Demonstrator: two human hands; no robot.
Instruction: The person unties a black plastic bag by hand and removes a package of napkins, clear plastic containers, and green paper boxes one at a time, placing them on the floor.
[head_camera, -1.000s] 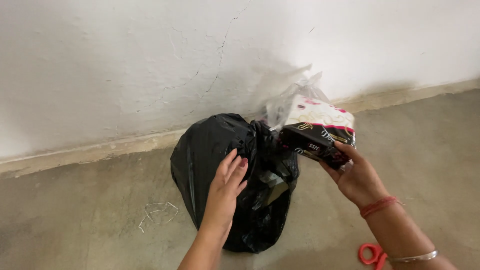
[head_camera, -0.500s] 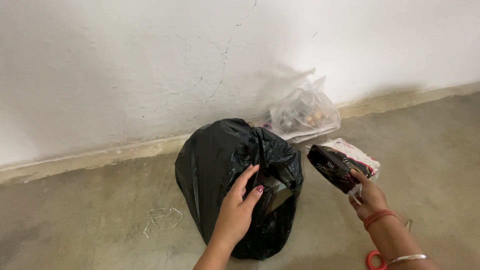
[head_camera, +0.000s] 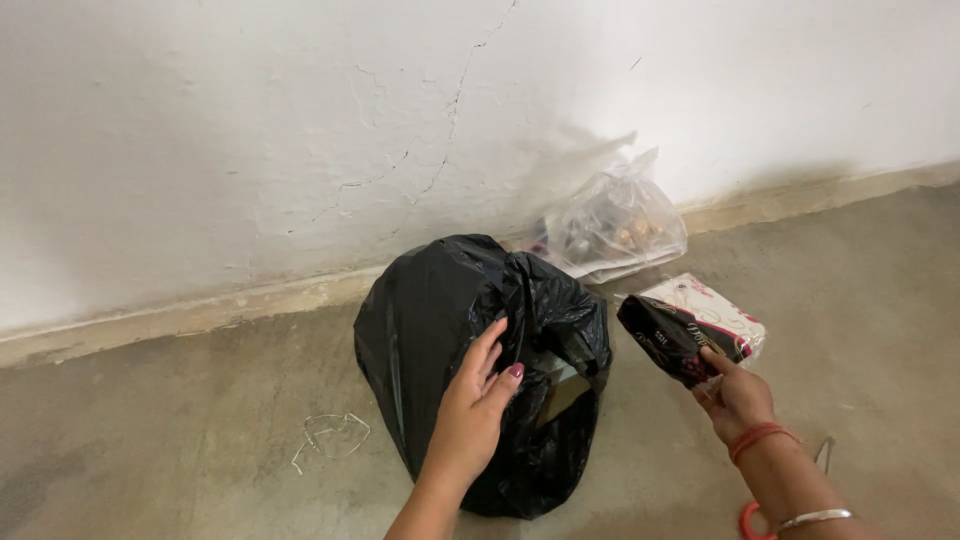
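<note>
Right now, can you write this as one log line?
left hand: on black bag | right hand: holds packet | clear bag: by wall

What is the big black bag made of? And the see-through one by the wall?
The black bag looks like thin, glossy plastic film: it crinkles and shines. The clear bag seems thin transparent plastic too, since its contents show through its wrinkles.

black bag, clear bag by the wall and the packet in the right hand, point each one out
black bag (head_camera: 420, 320), head view, on its bulging left side
clear bag (head_camera: 615, 222), head view, on its see-through middle
packet (head_camera: 690, 325), head view, on its dark and white wrapper
</note>
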